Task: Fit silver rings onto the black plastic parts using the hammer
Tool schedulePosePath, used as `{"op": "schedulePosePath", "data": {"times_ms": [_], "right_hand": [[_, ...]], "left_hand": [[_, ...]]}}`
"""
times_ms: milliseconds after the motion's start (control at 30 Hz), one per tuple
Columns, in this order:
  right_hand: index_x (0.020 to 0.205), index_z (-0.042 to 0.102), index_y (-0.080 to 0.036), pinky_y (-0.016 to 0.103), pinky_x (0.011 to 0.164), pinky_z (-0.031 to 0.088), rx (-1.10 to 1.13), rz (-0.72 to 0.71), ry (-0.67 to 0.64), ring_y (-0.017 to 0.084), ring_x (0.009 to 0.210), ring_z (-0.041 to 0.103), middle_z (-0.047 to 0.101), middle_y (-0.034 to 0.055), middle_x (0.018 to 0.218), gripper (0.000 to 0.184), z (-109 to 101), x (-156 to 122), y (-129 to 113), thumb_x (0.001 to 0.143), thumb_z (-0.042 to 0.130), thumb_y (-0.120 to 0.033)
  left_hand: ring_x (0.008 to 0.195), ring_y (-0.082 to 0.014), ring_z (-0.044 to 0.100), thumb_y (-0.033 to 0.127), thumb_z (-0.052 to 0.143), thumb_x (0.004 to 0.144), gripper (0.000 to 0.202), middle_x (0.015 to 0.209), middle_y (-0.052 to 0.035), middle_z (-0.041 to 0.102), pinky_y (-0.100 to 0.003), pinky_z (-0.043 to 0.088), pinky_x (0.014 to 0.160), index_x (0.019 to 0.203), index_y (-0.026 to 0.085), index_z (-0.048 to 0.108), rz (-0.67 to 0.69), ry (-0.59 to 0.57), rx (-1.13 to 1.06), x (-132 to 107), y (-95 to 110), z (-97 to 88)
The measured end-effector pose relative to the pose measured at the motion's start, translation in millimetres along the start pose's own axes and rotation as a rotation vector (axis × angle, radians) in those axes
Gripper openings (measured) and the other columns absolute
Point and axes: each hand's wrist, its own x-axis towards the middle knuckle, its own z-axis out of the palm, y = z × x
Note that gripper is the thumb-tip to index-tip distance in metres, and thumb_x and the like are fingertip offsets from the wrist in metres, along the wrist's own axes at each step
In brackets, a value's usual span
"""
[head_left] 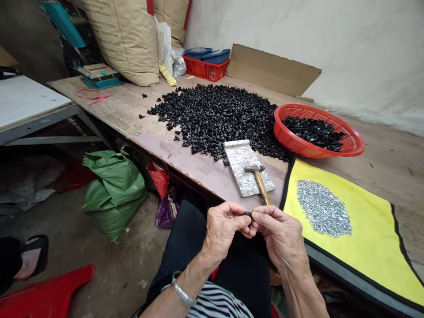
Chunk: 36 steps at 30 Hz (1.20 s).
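Above my lap, just off the table's front edge, my left hand point(225, 227) and my right hand point(278, 232) meet, fingertips pinched around a small black plastic part point(247, 214). Most of that part is hidden by the fingers. Right beyond them, a hammer point(254, 169) with a wooden handle lies across a worn whitish metal plate point(238, 161). Behind the plate spreads a large heap of small black parts point(215, 115). To the right, small shiny metal pieces point(323, 207) are piled on a yellow cloth point(371, 229) with dark edging.
A red plastic basket point(356, 139) of black parts stands right of the heap. Farther back are a red crate point(208, 68) with blue containers, a cardboard sheet point(271, 70) and a large paper sack point(127, 39). A green sack point(114, 190) sits on the floor at left.
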Motion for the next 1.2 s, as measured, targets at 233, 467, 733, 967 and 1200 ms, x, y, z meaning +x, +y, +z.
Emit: {"op": "schedulePosePath", "data": {"times_ms": [233, 467, 733, 967, 1200], "right_hand": [[0.062, 0.062, -0.013, 0.023, 0.037, 0.041, 0.026, -0.081, 0.072, 0.011, 0.038, 0.050, 0.056, -0.0012, 0.046, 0.018, 8, 1, 15, 0.056, 0.075, -0.022], [0.068, 0.061, -0.013, 0.025, 0.043, 0.042, -0.073, -0.085, 0.002, 0.013, 0.043, 0.052, 0.058, 0.0000, 0.051, 0.022, 5, 9, 6, 0.060, 0.073, -0.029], [0.085, 0.063, -0.016, 0.033, 0.064, 0.043, -1.128, -0.473, 0.337, 0.021, 0.072, 0.058, 0.064, 0.0096, 0.083, 0.030, -24, 33, -13, 0.071, 0.056, -0.041], [0.066, 0.049, -0.019, 0.025, 0.046, 0.034, -0.851, -0.025, 0.123, 0.013, 0.045, 0.045, 0.047, -0.0025, 0.049, 0.012, -28, 52, -17, 0.061, 0.059, -0.023], [0.075, 0.054, -0.014, 0.017, 0.033, 0.024, -0.191, 0.326, -0.147, 0.005, 0.039, 0.034, 0.045, -0.0028, 0.054, 0.026, -32, 42, -21, 0.063, 0.065, -0.033]], "left_hand": [[0.036, -0.0121, 0.053, 0.011, 0.067, 0.062, 0.006, 0.043, -0.0019, 0.059, -0.021, 0.046, 0.034, 0.066, 0.008, 0.063, 0.004, 0.036, -0.027, 2, -5, -1.2], [0.036, -0.0112, 0.051, 0.014, 0.068, 0.058, 0.012, 0.047, -0.0021, 0.060, -0.022, 0.046, 0.033, 0.065, 0.009, 0.060, -0.026, 0.061, -0.044, 15, 2, 2.7], [0.038, -0.0098, 0.051, 0.017, 0.071, 0.054, 0.021, 0.049, 0.0001, 0.058, -0.023, 0.048, 0.034, 0.067, 0.010, 0.056, 0.037, 0.142, -0.006, 48, 14, -3.1], [0.034, -0.0091, 0.048, 0.009, 0.060, 0.058, 0.014, 0.043, 0.0029, 0.052, -0.022, 0.047, 0.031, 0.065, 0.014, 0.049, -0.013, 0.196, 0.149, 80, 19, 2.3], [0.031, -0.0107, 0.049, 0.004, 0.053, 0.059, 0.015, 0.040, 0.0039, 0.051, -0.021, 0.045, 0.029, 0.064, 0.015, 0.045, -0.038, 0.257, 0.260, 88, 16, 8.5]]}}
